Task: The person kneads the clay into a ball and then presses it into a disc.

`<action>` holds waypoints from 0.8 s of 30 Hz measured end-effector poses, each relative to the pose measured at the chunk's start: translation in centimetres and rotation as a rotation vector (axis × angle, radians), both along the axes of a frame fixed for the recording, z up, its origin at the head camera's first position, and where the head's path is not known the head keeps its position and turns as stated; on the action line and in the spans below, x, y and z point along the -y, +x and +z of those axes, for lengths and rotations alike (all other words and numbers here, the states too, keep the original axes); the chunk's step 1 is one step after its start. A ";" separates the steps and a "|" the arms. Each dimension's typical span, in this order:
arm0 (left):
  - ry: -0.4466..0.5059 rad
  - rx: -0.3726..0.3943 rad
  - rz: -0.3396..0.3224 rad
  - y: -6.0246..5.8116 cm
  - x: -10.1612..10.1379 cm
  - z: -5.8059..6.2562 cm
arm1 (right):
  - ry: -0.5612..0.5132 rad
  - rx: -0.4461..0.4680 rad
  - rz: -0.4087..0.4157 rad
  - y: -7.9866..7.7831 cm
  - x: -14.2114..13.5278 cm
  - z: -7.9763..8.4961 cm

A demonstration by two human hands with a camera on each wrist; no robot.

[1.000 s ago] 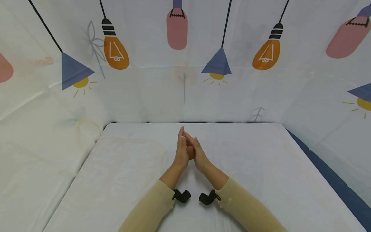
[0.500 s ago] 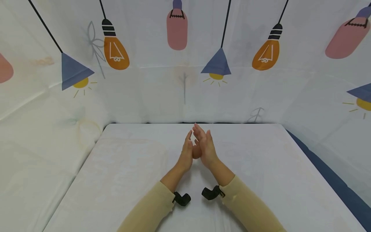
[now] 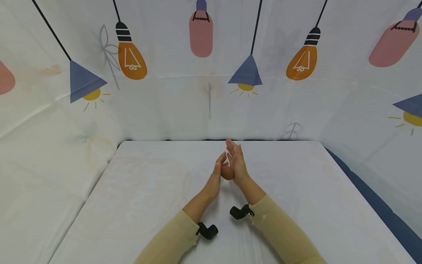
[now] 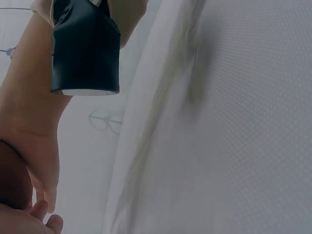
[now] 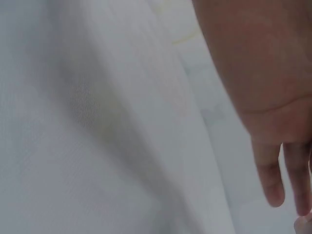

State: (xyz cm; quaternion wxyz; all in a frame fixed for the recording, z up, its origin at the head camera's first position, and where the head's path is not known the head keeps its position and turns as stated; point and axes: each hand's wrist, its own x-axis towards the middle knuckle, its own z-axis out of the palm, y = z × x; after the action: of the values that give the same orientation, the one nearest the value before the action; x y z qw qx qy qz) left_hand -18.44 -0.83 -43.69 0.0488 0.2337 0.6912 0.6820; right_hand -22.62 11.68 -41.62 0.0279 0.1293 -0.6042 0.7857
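Note:
A smooth reddish-brown ball (image 3: 227,172) sits between my two palms, above the table in the head view. My left hand (image 3: 212,184) lies along its left side with the fingers mostly extended forward. Against its right side rests my right hand (image 3: 239,165), fingers straight and pointing up and away. The left wrist view catches part of the ball (image 4: 12,180) at its left edge, with fingertips below it. In the right wrist view a palm and extended fingers (image 5: 267,170) show on the right; the ball does not show there.
A white-covered table (image 3: 148,205) spreads under both arms. Behind it hangs a pale cloth (image 3: 178,102) printed with lamps and bulbs. Black wrist cameras, one by the left cuff (image 3: 208,231) and one by the right cuff (image 3: 240,212), stick out inward between the forearms.
The ball and both hands have shifted to the right. My right hand has slid forward along the ball, while the left fingers now lie lower than the right ones.

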 end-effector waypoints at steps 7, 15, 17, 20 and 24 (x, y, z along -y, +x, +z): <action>0.103 0.015 -0.049 -0.1 0.2 0.1 | 0.061 0.032 0.015 -0.4 0.6 -1.5; 0.129 0.000 0.033 -0.1 0.1 1.2 | 0.061 0.062 0.111 0.9 1.8 -1.7; 0.117 0.004 0.086 -0.1 0.0 1.2 | 0.070 0.055 0.123 1.3 2.1 -1.5; 0.124 -0.012 0.165 -0.4 0.0 1.0 | 0.094 0.027 0.141 2.0 2.5 -1.3; 0.131 -0.039 0.245 -1.0 0.0 1.0 | 0.127 -0.008 0.169 2.7 2.7 -1.0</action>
State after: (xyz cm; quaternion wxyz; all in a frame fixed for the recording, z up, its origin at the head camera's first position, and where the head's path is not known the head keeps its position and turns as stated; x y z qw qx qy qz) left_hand -19.40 -0.87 -42.73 -0.0634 0.1633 0.6694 0.7220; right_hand -19.94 8.99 -42.67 -0.0441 0.1845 -0.6397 0.7449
